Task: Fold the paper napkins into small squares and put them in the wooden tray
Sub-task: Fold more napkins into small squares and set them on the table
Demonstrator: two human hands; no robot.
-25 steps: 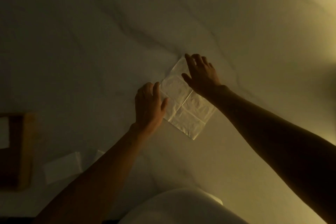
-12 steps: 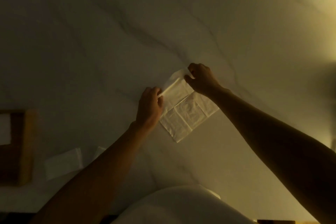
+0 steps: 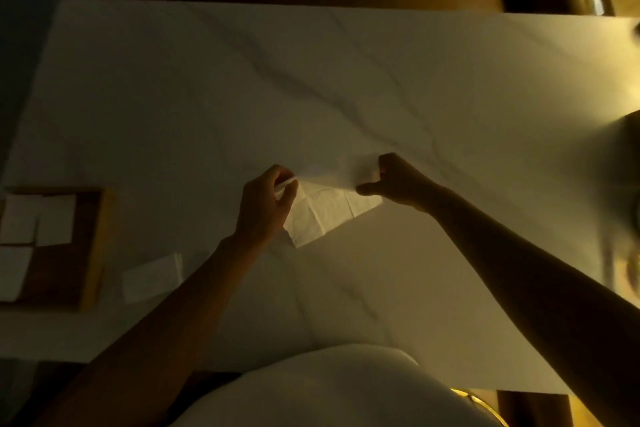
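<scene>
Lifting the far edge of the napkin point(image 3: 329, 215) higher off the table point(image 3: 346, 87) than half a second ago, and drawing it back toward the near side. Pinching the far-left corner between the thumb and curled fingers of the left hand point(image 3: 266, 204). Gripping the far-right corner in the right hand point(image 3: 398, 184), fingers curled, thumb sticking out to the left. Leaving the near half of the napkin flat at mid-table, creases showing. Working well to the right of the wooden tray point(image 3: 98, 253) at the table's left edge, with folded squares point(image 3: 55, 218) in it, seemingly three in this dim light. Reaching the left forearm past another napkin point(image 3: 152, 276), flat on the table just right of the tray.
</scene>
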